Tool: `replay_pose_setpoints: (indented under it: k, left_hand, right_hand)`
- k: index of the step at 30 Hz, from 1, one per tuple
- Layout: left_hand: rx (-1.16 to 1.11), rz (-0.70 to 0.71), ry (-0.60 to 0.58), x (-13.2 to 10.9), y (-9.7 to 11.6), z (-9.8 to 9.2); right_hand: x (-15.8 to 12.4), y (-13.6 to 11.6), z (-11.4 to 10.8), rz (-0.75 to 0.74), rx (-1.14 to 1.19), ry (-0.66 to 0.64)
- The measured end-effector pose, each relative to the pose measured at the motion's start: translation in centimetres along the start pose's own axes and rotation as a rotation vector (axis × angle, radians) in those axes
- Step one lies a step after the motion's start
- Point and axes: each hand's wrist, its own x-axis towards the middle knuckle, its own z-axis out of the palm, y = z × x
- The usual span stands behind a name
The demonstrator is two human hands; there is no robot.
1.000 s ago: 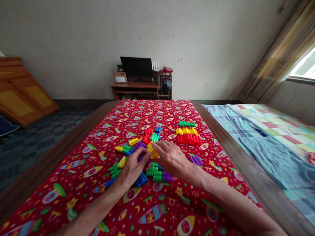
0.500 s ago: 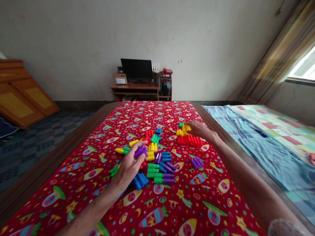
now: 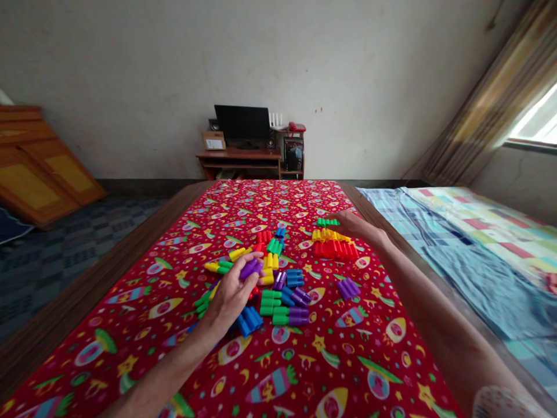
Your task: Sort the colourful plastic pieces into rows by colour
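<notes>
My left hand [image 3: 232,287] is closed round a purple plastic peg block [image 3: 251,268], held above a loose heap of coloured blocks. Under and beside it lie yellow blocks [image 3: 270,261], green blocks [image 3: 270,302], blue blocks [image 3: 249,321] and a joined green-and-purple piece [image 3: 290,316]. At the far right of the cloth, my right hand [image 3: 354,225] has its fingers closed at the right end of a green block row [image 3: 327,222]; its fingertips are partly hidden. Just nearer are a yellow row [image 3: 329,235] and a red row [image 3: 336,249]. A purple piece [image 3: 348,288] lies apart, nearer me.
A red patterned cloth [image 3: 270,383] covers the wooden table [image 3: 174,203]. To the right is a bed [image 3: 470,278] with clothing on it. A desk [image 3: 239,154] with a monitor [image 3: 242,125] stands at the far wall, and a cabinet [image 3: 43,168] at the left.
My right hand has let go of the yellow piece, which now lies in a row behind the red one, and has shifted slightly to the green row. My left hand barely moves.
</notes>
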Motion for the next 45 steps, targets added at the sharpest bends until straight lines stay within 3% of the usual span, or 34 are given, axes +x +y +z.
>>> replay_pose_setpoints:
  k: [2, 5, 9, 11, 13, 16, 22, 25, 28, 31, 35, 38, 42, 45]
  left_hand:
    - [-0.028, 0.027, 0.001, 0.1, -0.2, 0.1]
    - [-0.08, 0.015, -0.017, 0.1, -0.6, 0.5]
    - [-0.236, -0.084, -0.042, -0.2, -1.1, 1.0]
    - [-0.281, -0.119, -0.063, -0.5, -1.3, 1.1]
    - [-0.261, -0.114, -0.083, -0.9, -1.5, 1.1]
    - [-0.146, -0.066, -0.087, -1.3, -1.9, 1.0]
    - [-0.048, -0.032, -0.092, -1.9, -1.3, 1.6]
    - [-0.028, -0.03, -0.087, -1.6, -0.7, 1.7]
    - [0.051, 0.042, -0.071, -0.8, -0.9, 1.1]
    - [0.29, 0.232, -0.032, 0.3, -2.0, 0.2]
    - [0.744, 0.502, -0.076, 0.9, -3.6, -0.4]
    - [0.977, 0.614, -0.121, 0.7, -4.3, -0.2]
    - [1.058, 0.675, -0.109, 0.3, -4.4, 0.0]
    - [1.069, 0.685, -0.104, 0.2, -4.2, 0.0]
  right_hand:
    - [-1.1, -1.4, -0.3, 0.011, 0.012, 0.137]
    - [-2.6, -6.0, -0.2, -0.045, 0.096, 0.265]
    - [-3.7, -14.3, 1.6, -0.345, 0.226, 0.223]
    - [-3.8, -17.4, 2.9, -0.359, 0.12, 0.22]
    - [-3.8, -19.2, 4.0, -0.324, 0.033, 0.232]
    - [-4.0, -19.9, 4.7, -0.273, -0.004, 0.25]
    - [-4.5, -19.7, 4.4, -0.242, 0.057, 0.275]
    - [-4.5, -18.4, 4.7, -0.29, 0.147, 0.289]
    - [-4.4, -15.7, 4.7, -0.297, 0.231, 0.36]
    - [-4.4, -11.9, 3.5, -0.225, 0.245, 0.453]
    - [-4.4, -6.6, 1.6, -0.004, 0.149, 0.486]
    - [-4.5, -3.3, 1.6, 0.146, 0.106, 0.438]
    - [-5.1, -1.0, 2.1, 0.215, 0.1, 0.391]
    - [-5.5, -0.9, 1.3, 0.189, 0.12, 0.33]
